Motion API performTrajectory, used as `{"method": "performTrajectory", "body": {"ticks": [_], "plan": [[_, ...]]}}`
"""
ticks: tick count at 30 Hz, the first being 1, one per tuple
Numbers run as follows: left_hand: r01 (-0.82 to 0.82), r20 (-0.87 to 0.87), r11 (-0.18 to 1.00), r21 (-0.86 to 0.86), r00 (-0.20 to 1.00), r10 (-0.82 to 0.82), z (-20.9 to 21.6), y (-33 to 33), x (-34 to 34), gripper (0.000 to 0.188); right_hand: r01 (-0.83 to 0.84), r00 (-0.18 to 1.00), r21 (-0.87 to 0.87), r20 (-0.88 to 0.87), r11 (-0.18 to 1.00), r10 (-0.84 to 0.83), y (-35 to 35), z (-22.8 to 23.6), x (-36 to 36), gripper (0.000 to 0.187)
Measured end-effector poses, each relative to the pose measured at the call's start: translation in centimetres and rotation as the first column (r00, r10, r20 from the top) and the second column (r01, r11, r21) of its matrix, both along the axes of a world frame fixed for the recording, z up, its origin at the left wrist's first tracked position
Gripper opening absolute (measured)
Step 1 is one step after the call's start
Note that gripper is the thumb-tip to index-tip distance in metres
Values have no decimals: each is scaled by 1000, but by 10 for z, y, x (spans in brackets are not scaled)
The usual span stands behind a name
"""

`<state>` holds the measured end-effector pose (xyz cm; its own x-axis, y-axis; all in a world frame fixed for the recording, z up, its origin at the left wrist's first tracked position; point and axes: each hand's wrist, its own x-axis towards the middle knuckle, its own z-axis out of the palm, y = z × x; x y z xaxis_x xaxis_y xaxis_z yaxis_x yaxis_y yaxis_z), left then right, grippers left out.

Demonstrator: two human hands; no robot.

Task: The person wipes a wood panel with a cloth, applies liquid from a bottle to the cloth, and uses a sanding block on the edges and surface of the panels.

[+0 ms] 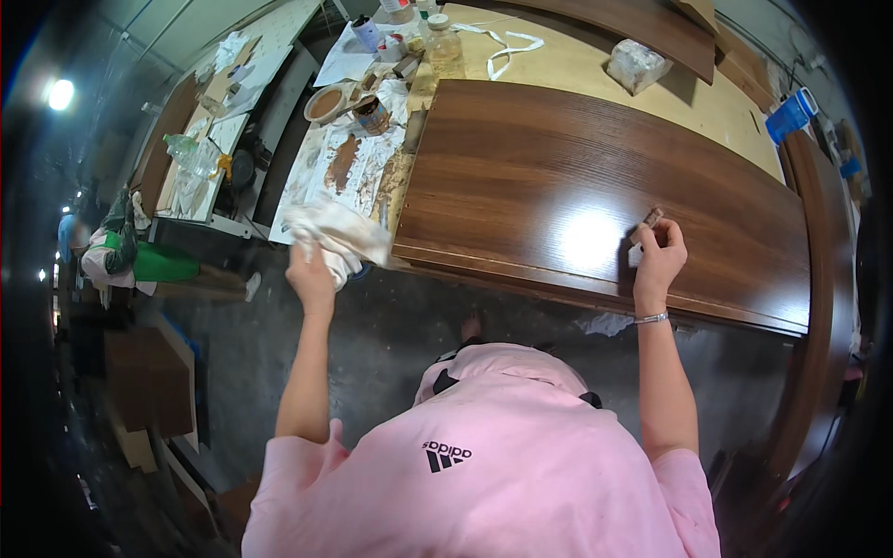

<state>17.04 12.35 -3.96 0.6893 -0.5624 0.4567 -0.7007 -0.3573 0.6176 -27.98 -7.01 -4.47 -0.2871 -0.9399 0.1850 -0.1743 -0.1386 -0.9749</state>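
Note:
A glossy dark-brown wood panel point(539, 158) lies flat across the worktable in front of me. At the panel's left end, my left hand point(311, 279) is closed around a crumpled white cloth point(339, 228), which is slightly blurred and hangs past the table edge. Over the right part of the panel, my right hand point(661, 253) pinches a small brown stick-like piece point(653, 217) between thumb and fingers. Something small and white point(635, 256) shows beside those fingers; I cannot tell whether it is held too.
Left of the panel, stained paper point(312, 177) carries a bowl of brown paste point(326, 104) and a small dark jar point(372, 116). Behind stand a glass jar point(445, 56), a white strap point(510, 58), a plastic-wrapped block point(637, 65) and a blue bottle point(791, 116). Another person point(112, 256) appears far left.

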Motion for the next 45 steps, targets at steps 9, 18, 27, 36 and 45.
{"method": "performTrajectory", "body": {"ticks": [9, 18, 27, 36, 45], "plan": [[637, 198, 675, 373, 656, -729, 37, -78, -137, 60, 20, 1000, 14, 7, 1000, -20, 0, -1, 1, 11], [807, 162, 338, 484, 297, -941, 24, -101, -179, 67, 42, 998, 25, -50, 999, -41, -1, 3, 0, 9], [708, -200, 691, 144, 705, -680, 12, -103, 13, 31, -15, 998, 60, 59, 998, 12, -8, 17, 3, 6], [881, 146, 371, 292, 342, -928, 28, -145, -68, 48, -278, 768, 62, -586, 959, 260, -151, 64, 197, 28], [918, 95, 363, 157, 352, -931, 26, -153, -66, 42, -406, 546, 57, -786, 912, 291, -189, 28, 346, 16]]}}
